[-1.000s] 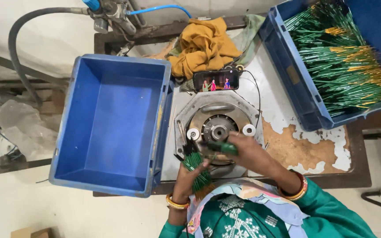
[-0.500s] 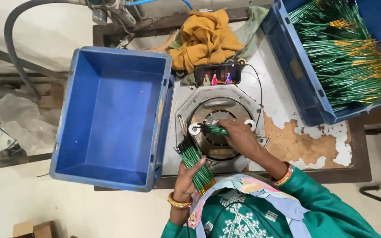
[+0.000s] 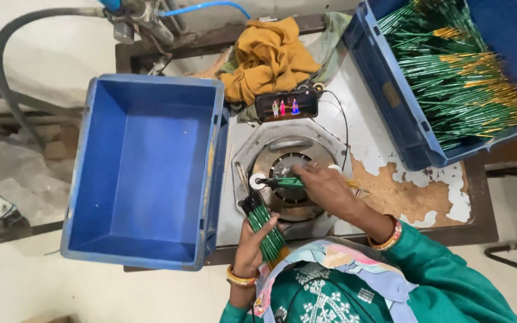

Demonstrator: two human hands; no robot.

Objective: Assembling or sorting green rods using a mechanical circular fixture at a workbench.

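Observation:
My left hand (image 3: 251, 244) grips a bundle of thin green sticks (image 3: 262, 226), held upright-slanted near the table's front edge. My right hand (image 3: 324, 186) lies over the round metal machine (image 3: 288, 157) and pinches one green stick (image 3: 285, 182), laid sideways across the machine's centre toward a small white roller (image 3: 260, 181). Bangles ring both wrists, and green sleeves cover my arms.
An empty blue crate (image 3: 145, 167) stands left of the machine. A second blue crate (image 3: 402, 113) at the upper right holds several green and gold sticks (image 3: 462, 72). A phone (image 3: 286, 105) with a lit screen and a mustard cloth (image 3: 267, 57) lie behind the machine. A grey hose (image 3: 7, 48) loops at far left.
My right hand has shifted a little up and left over the machine, laying a single stick across its centre. My left hand keeps the bundle in nearly the same place.

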